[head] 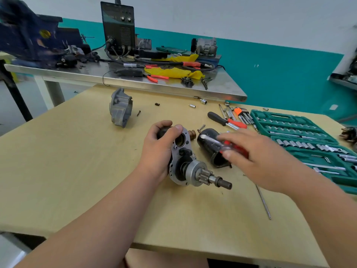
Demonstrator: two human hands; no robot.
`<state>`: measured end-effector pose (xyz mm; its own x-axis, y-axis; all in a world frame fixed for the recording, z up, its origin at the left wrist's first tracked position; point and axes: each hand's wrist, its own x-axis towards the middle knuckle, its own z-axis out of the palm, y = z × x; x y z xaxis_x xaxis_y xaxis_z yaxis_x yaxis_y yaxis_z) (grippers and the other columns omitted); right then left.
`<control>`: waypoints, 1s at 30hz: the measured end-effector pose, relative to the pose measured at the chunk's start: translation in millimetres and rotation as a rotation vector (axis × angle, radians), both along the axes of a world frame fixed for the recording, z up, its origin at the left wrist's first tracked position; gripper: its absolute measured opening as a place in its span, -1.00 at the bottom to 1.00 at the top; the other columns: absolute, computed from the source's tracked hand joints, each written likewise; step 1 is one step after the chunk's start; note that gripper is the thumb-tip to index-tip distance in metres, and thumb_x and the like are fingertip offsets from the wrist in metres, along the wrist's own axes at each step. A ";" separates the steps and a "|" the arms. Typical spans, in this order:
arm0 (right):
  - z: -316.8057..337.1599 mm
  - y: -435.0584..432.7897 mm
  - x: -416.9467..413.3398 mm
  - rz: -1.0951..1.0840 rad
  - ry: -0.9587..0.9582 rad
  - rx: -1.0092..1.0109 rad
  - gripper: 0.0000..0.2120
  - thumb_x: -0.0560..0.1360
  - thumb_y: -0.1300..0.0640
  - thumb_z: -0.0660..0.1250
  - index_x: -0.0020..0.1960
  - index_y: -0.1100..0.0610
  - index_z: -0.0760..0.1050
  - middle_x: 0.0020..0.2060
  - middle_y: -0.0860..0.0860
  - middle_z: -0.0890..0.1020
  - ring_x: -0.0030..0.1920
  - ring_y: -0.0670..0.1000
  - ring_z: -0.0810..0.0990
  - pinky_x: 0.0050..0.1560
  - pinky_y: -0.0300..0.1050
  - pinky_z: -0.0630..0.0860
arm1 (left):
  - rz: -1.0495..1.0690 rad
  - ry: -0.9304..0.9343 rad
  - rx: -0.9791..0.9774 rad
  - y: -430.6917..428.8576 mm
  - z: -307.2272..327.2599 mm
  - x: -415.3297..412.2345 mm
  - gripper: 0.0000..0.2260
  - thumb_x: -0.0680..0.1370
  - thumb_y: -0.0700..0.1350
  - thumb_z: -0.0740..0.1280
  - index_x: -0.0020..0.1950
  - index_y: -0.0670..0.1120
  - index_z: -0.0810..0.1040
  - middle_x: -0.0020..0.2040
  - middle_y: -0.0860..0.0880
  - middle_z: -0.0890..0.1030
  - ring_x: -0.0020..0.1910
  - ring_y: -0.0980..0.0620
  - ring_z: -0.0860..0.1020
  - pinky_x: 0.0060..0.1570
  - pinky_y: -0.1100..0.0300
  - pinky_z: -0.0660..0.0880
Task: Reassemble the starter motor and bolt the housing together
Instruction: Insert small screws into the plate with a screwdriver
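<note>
Left hand [159,149] wrapped around the starter [185,161] at mid-counter [77,171], fingers [176,129] curled over its far end, pinion shaft pointing near-right. Right hand [257,161] blurred, fingers closed on a red-handled screwdriver [218,144], its shaft reaching left over the black housing [210,147] lying just right of the starter. Grey end cover [120,108] standing far left, well apart. Green socket case [309,144] open at right. Long thin rod [263,202] lying near right.

Repair workshop, steel bench [222,89] with blue vise [32,35], welding machine [118,28], green socket set case [309,140]
</note>
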<state>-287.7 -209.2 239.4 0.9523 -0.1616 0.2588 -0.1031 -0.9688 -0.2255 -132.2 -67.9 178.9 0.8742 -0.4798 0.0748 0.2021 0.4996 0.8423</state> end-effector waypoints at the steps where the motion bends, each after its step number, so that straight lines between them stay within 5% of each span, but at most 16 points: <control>1: 1.6 10.5 5.0 0.032 0.000 -0.016 -0.62 0.53 -0.14 0.14 0.33 -0.18 0.36 0.05 -0.24 0.41 -0.03 -0.26 0.34 -0.07 -0.40 0.24 | 0.004 -0.016 -0.011 0.0 0.1 -1.5 -0.71 0.30 -0.08 0.47 -0.02 -0.03 0.53 -0.29 0.06 0.64 -0.35 0.09 0.63 -0.36 0.22 0.54; 9: -8.0 43.7 17.7 0.023 -0.017 -0.017 -0.72 0.54 -0.12 0.15 0.22 -0.11 0.39 0.01 -0.23 0.34 0.03 -0.12 0.44 0.04 -0.08 0.46 | 0.057 -0.044 -0.060 1.3 0.5 -2.4 -0.65 0.32 -0.10 0.47 0.06 -0.06 0.50 -0.31 0.10 0.65 -0.33 0.08 0.64 -0.37 0.22 0.54; 26: -15.2 46.9 16.8 0.028 -0.090 -0.067 -0.63 0.52 -0.15 0.05 0.25 -0.06 0.37 -0.02 -0.23 0.22 -0.09 -0.13 0.42 -0.16 -0.20 0.42 | 0.061 -0.049 -0.057 1.4 -0.7 -3.9 -0.72 0.47 -0.20 0.45 0.12 -0.08 0.48 -0.28 0.07 0.67 -0.32 0.07 0.66 -0.36 0.21 0.55; 30: -17.3 44.5 20.3 0.012 -0.090 0.081 -0.66 0.50 -0.16 0.04 0.17 -0.08 0.41 -0.09 -0.25 0.33 -0.06 -0.19 0.38 -0.10 -0.25 0.38 | 0.066 -0.059 -0.054 1.5 -0.4 -4.9 -0.72 0.47 -0.20 0.44 0.12 -0.09 0.47 -0.31 0.10 0.66 -0.34 0.08 0.66 -0.37 0.23 0.55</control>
<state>-267.4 -164.7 222.0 0.9277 -0.1740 0.3304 -0.0671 -0.9480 -0.3110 -137.1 -66.4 178.5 0.8970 -0.4152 0.1518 0.1178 0.5553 0.8233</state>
